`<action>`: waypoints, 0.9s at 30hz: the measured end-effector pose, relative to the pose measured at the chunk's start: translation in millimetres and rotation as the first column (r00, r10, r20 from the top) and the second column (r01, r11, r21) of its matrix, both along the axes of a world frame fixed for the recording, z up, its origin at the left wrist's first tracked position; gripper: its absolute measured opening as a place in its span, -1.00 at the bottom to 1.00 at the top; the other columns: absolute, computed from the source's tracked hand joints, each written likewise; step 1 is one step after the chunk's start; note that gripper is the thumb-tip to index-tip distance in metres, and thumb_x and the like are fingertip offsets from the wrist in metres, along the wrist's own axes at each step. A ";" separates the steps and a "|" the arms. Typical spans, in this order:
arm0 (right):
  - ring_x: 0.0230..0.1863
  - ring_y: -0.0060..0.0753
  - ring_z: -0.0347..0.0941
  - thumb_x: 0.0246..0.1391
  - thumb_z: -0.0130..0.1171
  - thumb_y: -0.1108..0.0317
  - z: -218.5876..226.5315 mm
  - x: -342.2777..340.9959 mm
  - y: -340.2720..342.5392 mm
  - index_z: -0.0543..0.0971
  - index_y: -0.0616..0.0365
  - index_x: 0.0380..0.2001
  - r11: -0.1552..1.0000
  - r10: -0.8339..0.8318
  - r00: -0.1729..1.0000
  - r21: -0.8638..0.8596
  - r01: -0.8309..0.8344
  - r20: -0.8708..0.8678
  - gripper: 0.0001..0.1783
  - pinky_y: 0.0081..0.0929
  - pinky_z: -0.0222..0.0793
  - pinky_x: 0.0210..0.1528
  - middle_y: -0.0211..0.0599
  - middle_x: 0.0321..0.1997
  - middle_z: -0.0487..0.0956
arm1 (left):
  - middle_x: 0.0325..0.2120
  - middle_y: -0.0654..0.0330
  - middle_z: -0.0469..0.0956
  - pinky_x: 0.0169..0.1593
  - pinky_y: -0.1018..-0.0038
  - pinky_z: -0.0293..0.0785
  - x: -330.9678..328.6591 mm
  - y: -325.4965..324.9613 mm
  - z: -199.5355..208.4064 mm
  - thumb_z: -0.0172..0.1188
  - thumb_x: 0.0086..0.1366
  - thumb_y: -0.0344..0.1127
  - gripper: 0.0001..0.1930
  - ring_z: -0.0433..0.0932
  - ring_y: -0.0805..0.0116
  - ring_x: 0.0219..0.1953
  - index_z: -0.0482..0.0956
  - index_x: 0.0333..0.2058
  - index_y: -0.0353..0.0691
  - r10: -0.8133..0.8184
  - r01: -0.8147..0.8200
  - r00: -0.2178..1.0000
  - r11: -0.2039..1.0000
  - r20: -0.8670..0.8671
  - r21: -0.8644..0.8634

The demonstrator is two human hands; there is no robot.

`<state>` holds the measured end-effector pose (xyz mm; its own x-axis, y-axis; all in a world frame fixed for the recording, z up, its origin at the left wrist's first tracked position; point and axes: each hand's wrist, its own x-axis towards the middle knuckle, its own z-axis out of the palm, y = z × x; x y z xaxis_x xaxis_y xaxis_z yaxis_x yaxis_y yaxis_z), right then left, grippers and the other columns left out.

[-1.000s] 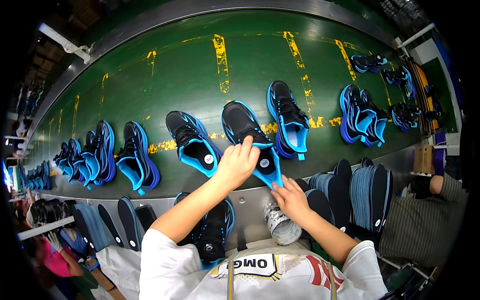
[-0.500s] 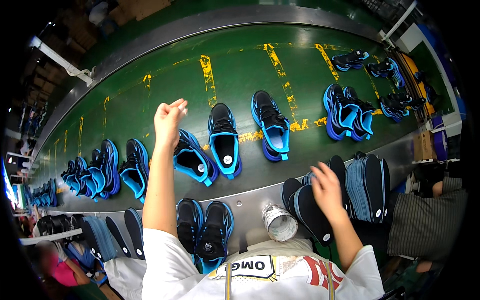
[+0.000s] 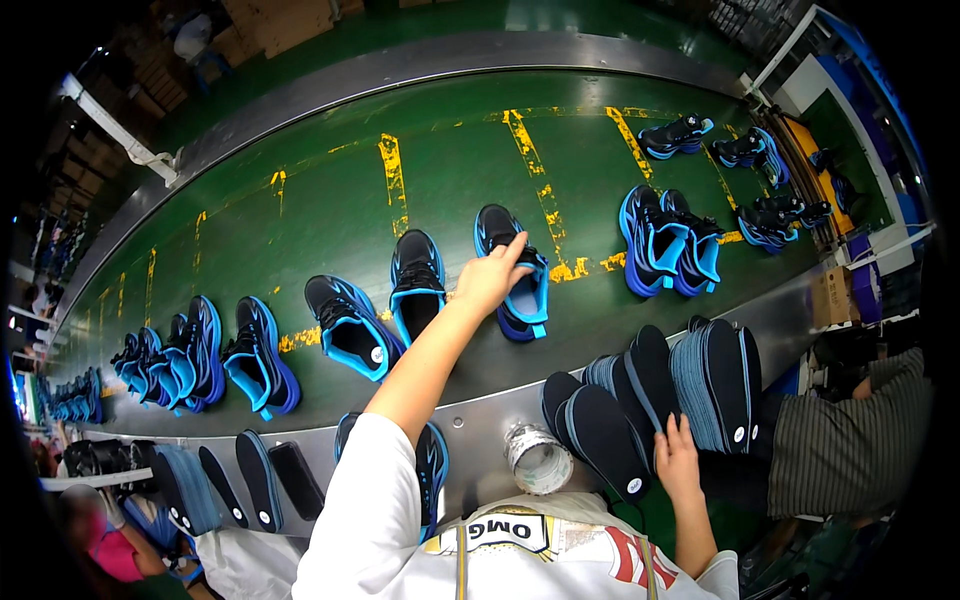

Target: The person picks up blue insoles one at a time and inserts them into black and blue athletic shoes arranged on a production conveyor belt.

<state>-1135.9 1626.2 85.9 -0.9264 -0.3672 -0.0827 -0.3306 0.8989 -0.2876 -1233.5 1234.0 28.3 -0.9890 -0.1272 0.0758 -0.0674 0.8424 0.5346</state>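
My left hand (image 3: 490, 277) reaches across the belt to a black and blue sneaker (image 3: 520, 305), closed at the edge of its opening, fingertips by the tongue. A pale lining shows inside this shoe. To its left stand another sneaker (image 3: 416, 250), partly behind my forearm, and a tilted one (image 3: 335, 297) with a round white label inside. My right hand (image 3: 680, 462) is low at the right, fingers stretched out beside the lower end of a black insole (image 3: 652, 365). More black insoles (image 3: 606, 430) with blue edges lie to its left.
Other sneakers (image 3: 262, 350) stand along the green belt (image 3: 330, 210), left and right. A stack of insoles (image 3: 705, 385) lies at the right, near a person in striped clothing (image 3: 850, 440). A roll of tape (image 3: 540, 460) sits on the metal ledge before me. More insoles (image 3: 190, 490) lie at the left.
My left hand has moved right and nearer, from above the tilted sneaker to the sneaker with the pale lining. My right hand has drawn back toward me along the insoles. The view has shifted slightly.
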 end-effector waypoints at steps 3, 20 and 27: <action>-0.21 0.18 0.38 0.00 -0.06 0.44 6.2 -36.8 0.5 0.47 0.42 -0.34 0.989 -0.038 0.982 -0.146 0.011 -0.183 -0.77 -0.23 0.33 -0.16 0.28 -0.20 0.41 | -0.50 0.01 0.49 -0.38 0.38 0.39 -16.2 -2.5 -14.6 0.06 0.12 -0.06 -0.55 0.49 0.14 -0.47 0.35 -0.08 -0.21 0.274 -0.243 0.962 0.878 -0.017 0.413; -0.40 0.00 0.43 -0.25 -0.03 0.44 -38.5 -162.2 -250.0 0.52 0.33 -0.60 0.820 0.542 0.769 -0.016 -0.572 0.339 -0.81 -0.27 0.36 -0.28 0.09 -0.48 0.45 | -0.10 -0.02 0.40 0.04 0.49 0.20 -7.8 -16.4 -29.8 -0.03 0.21 -0.05 -0.47 0.33 0.31 -0.01 0.31 -0.05 -0.46 0.150 -0.228 0.974 0.669 0.173 0.707; -0.22 -0.06 0.36 -0.16 0.02 0.36 -53.6 -133.5 -230.8 0.47 0.26 -0.45 0.792 0.606 0.794 0.121 -0.599 -0.036 -0.80 -0.31 0.36 -0.20 0.01 -0.24 0.37 | -0.13 -0.06 0.41 0.02 0.48 0.23 -3.2 -11.8 -21.3 -0.03 0.21 -0.05 -0.48 0.36 0.26 -0.02 0.32 -0.05 -0.43 0.146 -0.209 0.978 0.711 0.149 0.672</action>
